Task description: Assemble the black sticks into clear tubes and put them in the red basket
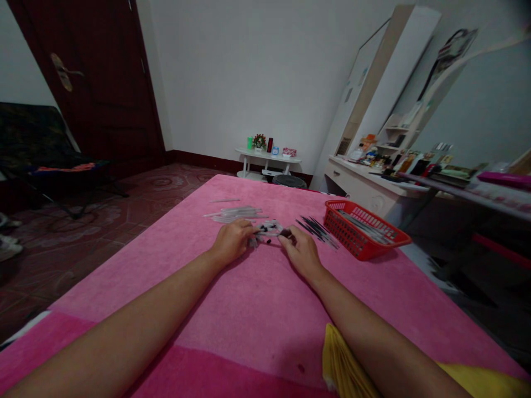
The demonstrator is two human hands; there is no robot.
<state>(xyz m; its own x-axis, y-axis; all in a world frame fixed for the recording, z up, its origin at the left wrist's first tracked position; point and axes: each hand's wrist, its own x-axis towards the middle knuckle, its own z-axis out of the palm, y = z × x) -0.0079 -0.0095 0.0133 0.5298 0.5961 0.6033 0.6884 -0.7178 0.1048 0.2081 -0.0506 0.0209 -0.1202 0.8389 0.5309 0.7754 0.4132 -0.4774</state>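
Above the pink blanket, my left hand is closed, its fingers pinched round the left end of a thin clear pen barrel. My right hand is closed too, fingertips together at the dark right end of that pen. What exactly the right fingers grip is too small to make out. Just beyond and between both hands lies a small pile of white and black pen parts. Whitish translucent tubes lie in a bundle past my left hand. Right of my right hand, several slim black-and-clear pens are spread out.
A red plastic basket holding slim sticks stands on the pink blanket at the right. Yellow cloth lies beneath my right forearm. Farther off are a white side table, a cluttered dresser and a folding chair.
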